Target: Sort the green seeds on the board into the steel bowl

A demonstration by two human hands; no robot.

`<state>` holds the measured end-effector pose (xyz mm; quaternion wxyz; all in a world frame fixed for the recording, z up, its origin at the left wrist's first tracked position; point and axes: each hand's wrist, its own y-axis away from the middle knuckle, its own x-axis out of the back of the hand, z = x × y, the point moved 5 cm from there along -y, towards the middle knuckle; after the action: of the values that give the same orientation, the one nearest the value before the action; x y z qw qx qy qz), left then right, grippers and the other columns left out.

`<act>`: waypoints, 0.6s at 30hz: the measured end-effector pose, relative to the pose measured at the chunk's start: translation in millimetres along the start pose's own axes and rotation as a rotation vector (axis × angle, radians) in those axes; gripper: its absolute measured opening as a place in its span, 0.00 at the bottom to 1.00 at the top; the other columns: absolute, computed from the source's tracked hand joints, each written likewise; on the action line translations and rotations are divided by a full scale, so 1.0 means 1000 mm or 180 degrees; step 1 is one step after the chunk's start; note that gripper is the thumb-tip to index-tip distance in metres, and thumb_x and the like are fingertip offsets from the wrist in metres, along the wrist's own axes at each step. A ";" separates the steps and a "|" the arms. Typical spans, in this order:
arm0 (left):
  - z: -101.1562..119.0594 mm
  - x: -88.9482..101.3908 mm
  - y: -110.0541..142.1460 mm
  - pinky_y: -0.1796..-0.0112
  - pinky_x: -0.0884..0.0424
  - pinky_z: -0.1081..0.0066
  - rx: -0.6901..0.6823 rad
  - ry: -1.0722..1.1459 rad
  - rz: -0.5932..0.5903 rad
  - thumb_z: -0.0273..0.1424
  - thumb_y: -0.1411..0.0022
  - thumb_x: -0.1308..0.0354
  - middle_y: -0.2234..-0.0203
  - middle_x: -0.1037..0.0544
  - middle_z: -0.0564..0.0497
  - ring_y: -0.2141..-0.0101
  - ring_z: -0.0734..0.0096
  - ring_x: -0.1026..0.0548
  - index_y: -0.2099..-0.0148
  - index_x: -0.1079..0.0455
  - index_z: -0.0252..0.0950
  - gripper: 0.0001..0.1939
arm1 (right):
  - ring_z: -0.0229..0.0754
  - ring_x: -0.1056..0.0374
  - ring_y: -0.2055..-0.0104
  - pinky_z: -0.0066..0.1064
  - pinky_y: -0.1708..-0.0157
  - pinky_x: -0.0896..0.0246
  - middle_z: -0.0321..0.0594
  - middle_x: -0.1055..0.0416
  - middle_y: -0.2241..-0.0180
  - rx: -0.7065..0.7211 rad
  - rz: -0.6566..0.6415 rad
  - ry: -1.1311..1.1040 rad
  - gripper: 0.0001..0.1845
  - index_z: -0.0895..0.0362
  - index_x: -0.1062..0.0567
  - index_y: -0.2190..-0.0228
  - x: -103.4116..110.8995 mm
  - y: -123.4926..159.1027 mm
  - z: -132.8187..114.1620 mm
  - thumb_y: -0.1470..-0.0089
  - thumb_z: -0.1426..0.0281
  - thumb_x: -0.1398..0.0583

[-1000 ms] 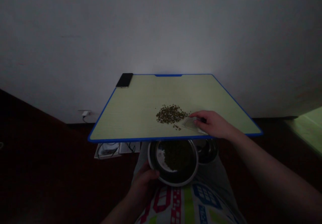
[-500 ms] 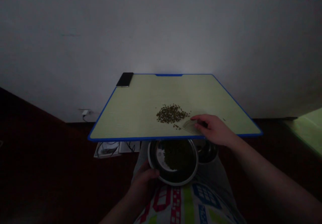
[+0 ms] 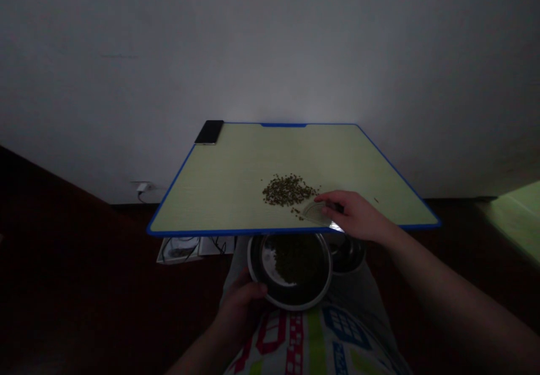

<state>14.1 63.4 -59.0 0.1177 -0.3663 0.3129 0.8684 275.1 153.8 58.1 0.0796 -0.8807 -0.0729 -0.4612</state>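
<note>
Two bare hands in my single head view, the only one I have from here. The person's right hand [image 3: 354,216] is closed around a small clear plastic scraper [image 3: 316,212], fingers curled over it and pressing it down at the near right of a pale green lap table [image 3: 211,195] with a blue edge. It is grasping, not released; I cannot see the thumb's exact hold. The scraper sits just beside a loose heap of small dark grains [image 3: 288,190], which lies near the table's middle, slightly right. A few stray grains [image 3: 297,212] lie between heap and scraper, and one reddish speck [image 3: 375,199] lies well off to the right.

The left hand [image 3: 240,307] is below the table's near edge, its fingers wrapped over the rim of a steel bowl [image 3: 291,302], gripping it. That bowl sits on the person's lap, with a mass of the same dark grains [image 3: 295,260] inside. A second steel bowl [image 3: 348,254] sits just beside it on the right, partly under the table.

A black phone [image 3: 208,132] lies on the far left corner of the table. Light is dim; fine detail of the grains is lost.
</note>
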 end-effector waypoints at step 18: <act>0.001 -0.004 0.001 0.48 0.24 0.54 0.0013 0.0058 0.0090 0.23 0.58 0.34 0.58 0.12 0.44 0.51 0.44 0.18 0.38 0.28 0.40 0.42 | 0.49 0.23 0.58 0.37 0.58 0.30 0.47 0.18 0.56 -0.0007 0.0181 0.0177 0.19 0.56 0.18 0.52 -0.003 -0.001 -0.008 0.40 0.68 0.43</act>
<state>15.3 63.3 -55.0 0.1033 -0.3694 0.3209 0.8660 266.3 153.2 60.3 0.0937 -0.8694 -0.0451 -0.4831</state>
